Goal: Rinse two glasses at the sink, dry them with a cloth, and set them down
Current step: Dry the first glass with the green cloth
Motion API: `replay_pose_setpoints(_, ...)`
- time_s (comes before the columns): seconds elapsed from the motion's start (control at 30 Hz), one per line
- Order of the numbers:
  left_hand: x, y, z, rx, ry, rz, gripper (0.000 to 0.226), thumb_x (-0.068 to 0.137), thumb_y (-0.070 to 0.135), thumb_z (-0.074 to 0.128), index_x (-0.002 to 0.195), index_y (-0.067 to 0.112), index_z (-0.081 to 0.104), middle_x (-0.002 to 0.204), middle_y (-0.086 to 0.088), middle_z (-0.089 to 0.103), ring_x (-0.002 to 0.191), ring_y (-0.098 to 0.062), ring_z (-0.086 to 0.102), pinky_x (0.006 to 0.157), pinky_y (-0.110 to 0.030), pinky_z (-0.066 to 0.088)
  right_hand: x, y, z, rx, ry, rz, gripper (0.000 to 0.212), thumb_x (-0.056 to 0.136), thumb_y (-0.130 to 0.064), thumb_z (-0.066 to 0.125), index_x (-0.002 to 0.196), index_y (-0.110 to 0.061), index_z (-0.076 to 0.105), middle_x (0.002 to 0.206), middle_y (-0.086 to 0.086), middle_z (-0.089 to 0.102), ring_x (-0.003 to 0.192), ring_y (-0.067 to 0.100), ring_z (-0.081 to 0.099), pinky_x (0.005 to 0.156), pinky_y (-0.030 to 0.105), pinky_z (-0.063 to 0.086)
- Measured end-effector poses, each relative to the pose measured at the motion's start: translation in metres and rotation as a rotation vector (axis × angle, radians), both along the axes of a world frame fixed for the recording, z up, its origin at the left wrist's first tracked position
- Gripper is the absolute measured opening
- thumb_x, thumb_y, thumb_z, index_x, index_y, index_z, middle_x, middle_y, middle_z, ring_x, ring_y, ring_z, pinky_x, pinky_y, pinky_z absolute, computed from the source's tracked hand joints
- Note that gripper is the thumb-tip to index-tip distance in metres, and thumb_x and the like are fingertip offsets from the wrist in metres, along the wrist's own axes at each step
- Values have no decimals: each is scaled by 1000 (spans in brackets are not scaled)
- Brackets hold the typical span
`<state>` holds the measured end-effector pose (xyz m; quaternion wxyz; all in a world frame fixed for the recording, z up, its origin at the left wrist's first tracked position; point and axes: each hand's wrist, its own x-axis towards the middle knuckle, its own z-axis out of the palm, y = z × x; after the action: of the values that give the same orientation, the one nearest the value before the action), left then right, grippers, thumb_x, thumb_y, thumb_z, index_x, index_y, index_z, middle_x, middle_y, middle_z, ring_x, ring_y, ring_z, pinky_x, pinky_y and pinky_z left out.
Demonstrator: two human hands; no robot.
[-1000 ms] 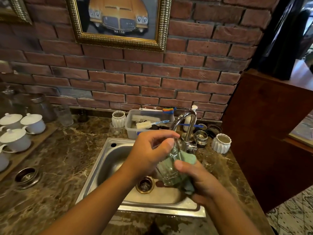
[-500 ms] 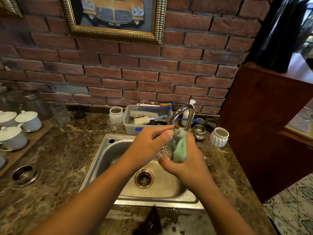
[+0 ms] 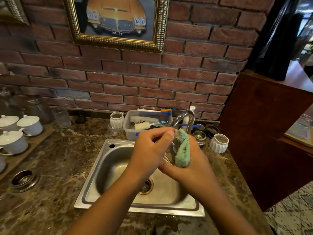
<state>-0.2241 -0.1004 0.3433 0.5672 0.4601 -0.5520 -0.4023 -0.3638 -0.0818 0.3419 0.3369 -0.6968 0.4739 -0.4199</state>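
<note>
The fingers (image 3: 166,135) of the left hand (image 3: 150,153) are curled round a clear glass (image 3: 170,150), which is gripped from its side. The fingertips are laid over its far edge and the palm is closed against its near wall. A green cloth (image 3: 182,150) is pinched in the right hand (image 3: 191,168), bunched into a thick fold and pressed against the glass from the right. One finger (image 3: 166,168) of that hand is stretched beneath the glass as a support. Whether the cloth is pushed inside the glass or wrapped on its outer wall cannot be told, as the glass is transparent and mostly covered. Both hands and the glass are held in the air over the basin of the sink (image 3: 105,167), just in front of the spout of the tap (image 3: 183,118). No running water can be made out.

The drying step is judged to be in hand. Which of the two glasses this is cannot be told.

For the next move, the glass would need to be turned against the cloth until every wall is wiped. A firm hold is called for, since wet glass is slippery. The glass would then have to be set upright on the counter (image 3: 64,158) beside the sink.
</note>
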Motion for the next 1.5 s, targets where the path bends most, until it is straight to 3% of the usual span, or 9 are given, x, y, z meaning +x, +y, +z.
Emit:
replay_pose_setpoints(0.13,4,2,-1,-76,1,-57,49,79,51,56,111,21,79,105,3,80,104,-14,73,89,-41,61,-15,-13,11,499,-362,330,45,68,-26,86,110,-31,71,110,7,75,98,23,74,83,40,62)
replay_pose_setpoints(0.23,6,3,2,-111,-29,-157,49,80,53,55,113,24,78,110,5,79,107,-13,71,89,-28,56,-22,-13,4,797,-705,494,57,54,-25,97,107,-13,78,111,23,74,99,38,74,80,49,62)
replay_pose_setpoints(0.47,11,1,14,-92,-197,-416,44,86,51,50,115,31,75,111,10,74,109,-14,68,90,-31,52,-14,3,-25,897,-1032,650,62,57,-28,98,108,1,76,104,27,73,88,39,74,73,45,63)
replay_pose_setpoints(0.63,15,-5,8,-44,-284,-410,44,90,55,45,122,39,70,123,7,73,117,-9,66,100,-34,53,-18,1,-23,734,-793,387,75,55,-25,96,121,-4,66,104,25,73,89,38,75,66,42,63)
replay_pose_setpoints(0.83,-1,-11,5,78,-252,-315,52,91,52,55,138,31,62,132,4,68,121,-12,64,103,-39,55,-20,-4,-1,-2,102,-27,77,65,-39,85,127,-43,39,109,-17,66,97,5,69,79,33,61)
replay_pose_setpoints(1.0,-23,-6,13,33,-246,-37,36,89,56,48,115,39,66,110,15,71,104,-2,66,94,-39,59,-16,-6,9,-307,409,-164,95,69,-42,85,146,-30,30,130,-12,49,113,5,53,83,28,56)
replay_pose_setpoints(1.23,-11,10,21,-158,-99,34,50,79,54,55,118,28,74,112,9,76,106,-6,70,87,-32,61,-19,-7,22,-108,0,113,76,64,-37,88,125,-44,43,115,-29,60,104,-9,63,77,7,52)
replay_pose_setpoints(1.37,-4,12,20,-179,-45,-78,51,80,49,56,120,23,73,116,-1,75,110,-17,70,89,-41,61,-32,-19,29,299,-291,409,66,67,-23,85,126,-29,56,113,-2,73,102,16,72,77,24,59)
replay_pose_setpoints(1.5,2,12,17,-174,-155,-240,50,81,53,52,119,31,74,121,1,72,114,-18,67,92,-33,55,-34,-15,10,871,-755,715,68,67,-23,92,125,-2,64,110,21,73,97,34,73,79,44,62)
